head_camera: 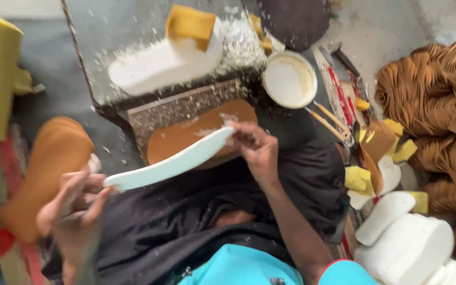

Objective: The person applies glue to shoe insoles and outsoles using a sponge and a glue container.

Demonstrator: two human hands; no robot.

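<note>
Hands: L + R clamp white sole ends | bowl near R | lap open

The person's left hand is gripping one end of a curved white foam strip while the right hand is pinching its other end. At twelve o'clock a brown oval piece is lying; at one o'clock a white bowl is sitting.
</note>
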